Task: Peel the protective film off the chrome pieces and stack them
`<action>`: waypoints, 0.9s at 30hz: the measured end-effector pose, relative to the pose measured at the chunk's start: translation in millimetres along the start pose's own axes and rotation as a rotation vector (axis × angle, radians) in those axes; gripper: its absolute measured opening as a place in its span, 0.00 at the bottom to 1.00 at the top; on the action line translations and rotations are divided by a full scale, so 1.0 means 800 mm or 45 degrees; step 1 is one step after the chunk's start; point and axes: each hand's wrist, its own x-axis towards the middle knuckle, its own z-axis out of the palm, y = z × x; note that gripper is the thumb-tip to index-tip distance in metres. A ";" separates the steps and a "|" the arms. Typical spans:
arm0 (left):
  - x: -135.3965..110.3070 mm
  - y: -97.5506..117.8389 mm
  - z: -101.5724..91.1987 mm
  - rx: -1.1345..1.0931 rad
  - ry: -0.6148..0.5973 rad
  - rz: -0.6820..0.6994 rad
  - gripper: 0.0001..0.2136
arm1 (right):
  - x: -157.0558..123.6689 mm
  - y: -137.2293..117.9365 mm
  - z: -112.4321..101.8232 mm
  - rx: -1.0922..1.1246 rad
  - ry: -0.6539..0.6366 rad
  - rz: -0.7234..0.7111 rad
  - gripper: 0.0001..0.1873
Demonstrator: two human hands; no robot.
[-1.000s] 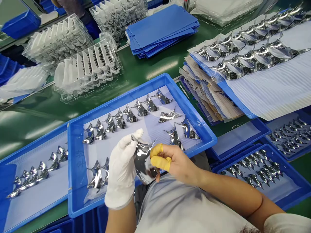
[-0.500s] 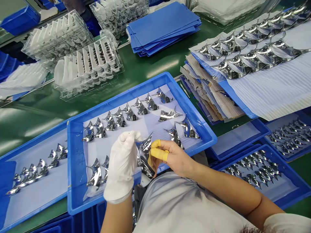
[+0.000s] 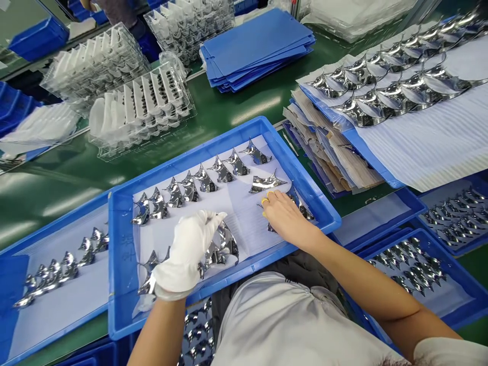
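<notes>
A light shirt (image 3: pixel 274 325) fills the bottom edge, and past it the white-gloved left hand (image 3: pixel 185 249) is over a blue plastic tray (image 3: pixel 263 260). Its fingers are bunched narrowly at the upper end of a curved chrome piece (image 3: pixel 229 241), beside a second piece (image 3: pixel 213 255); I cannot tell whether they grip it. The right hand (image 3: pixel 287 218), wearing yellow finger cots (image 3: pixel 265 200), is at the tray's right end, fingers bent down over another chrome piece (image 3: pixel 271 227) and partly covering it; its grip is hidden too. Farther in, a row of chrome parts (image 3: pixel 207 181) lines the tray's back side. Beyond, the green bench (image 3: pixel 224 109) carries clear racks (image 3: pixel 141 104) and stacked blue sheets (image 3: pixel 255 43), while two rows of chrome pieces sit on a pile at right
</notes>
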 end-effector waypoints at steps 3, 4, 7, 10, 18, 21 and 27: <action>0.000 -0.001 0.009 0.095 -0.089 -0.010 0.10 | 0.000 -0.001 -0.004 -0.041 -0.074 0.020 0.10; -0.001 -0.001 0.008 0.117 -0.099 -0.013 0.08 | 0.000 -0.001 -0.004 -0.044 -0.075 0.026 0.11; -0.003 0.004 0.000 0.118 -0.058 -0.024 0.08 | 0.001 0.004 -0.002 -0.017 0.007 0.021 0.14; -0.012 0.015 -0.011 -0.072 0.008 -0.001 0.10 | -0.001 0.004 -0.001 0.237 0.297 -0.070 0.12; -0.055 0.056 -0.005 -0.909 -0.224 -0.013 0.17 | -0.032 -0.036 -0.039 1.298 0.681 -0.525 0.10; -0.063 0.058 -0.001 -1.152 -0.218 -0.116 0.18 | -0.044 -0.047 -0.043 1.407 0.603 -0.402 0.11; -0.071 0.053 -0.003 -1.206 -0.011 -0.116 0.17 | -0.055 -0.046 -0.041 1.462 0.361 -0.421 0.12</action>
